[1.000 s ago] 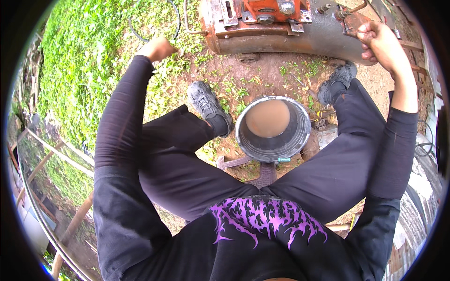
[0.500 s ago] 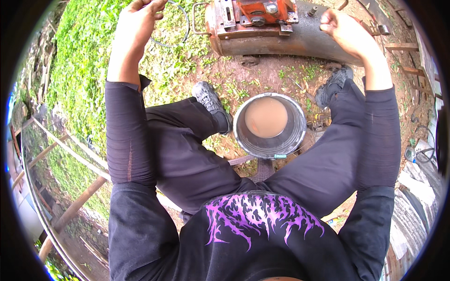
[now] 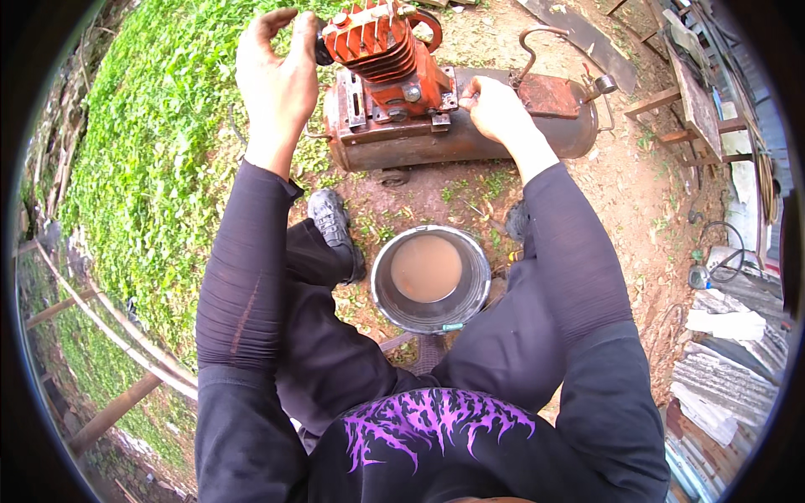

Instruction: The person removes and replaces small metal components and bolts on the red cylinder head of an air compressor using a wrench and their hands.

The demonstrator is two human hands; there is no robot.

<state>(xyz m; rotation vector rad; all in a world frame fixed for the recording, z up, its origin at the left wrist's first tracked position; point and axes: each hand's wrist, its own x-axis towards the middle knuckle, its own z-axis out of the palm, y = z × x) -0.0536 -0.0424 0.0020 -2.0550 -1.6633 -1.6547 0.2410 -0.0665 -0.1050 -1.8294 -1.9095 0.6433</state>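
A red finned metal compressor head (image 3: 381, 60) is mounted on a rust-brown and grey cylindrical metal tank (image 3: 411, 152), toward the tank's left end. The bare left hand (image 3: 281, 84) is raised above that end of the tank, its thumb and fingers held apart; the compressor head lies just to their right, and a small black rounded part (image 3: 323, 49) is seen close beside the thumb, though whether it is touched cannot be told. The bare right hand (image 3: 503, 115) is held over the middle of the tank, with the compressor head's base just to the left of its fingers; these are curled in toward the thumb, and whether anything is pinched cannot be told. On the near side of the tank, a black round plastic bucket (image 3: 475, 281), partly filled with muddy brown water (image 3: 426, 268), is set between the legs in black trousers (image 3: 503, 344)
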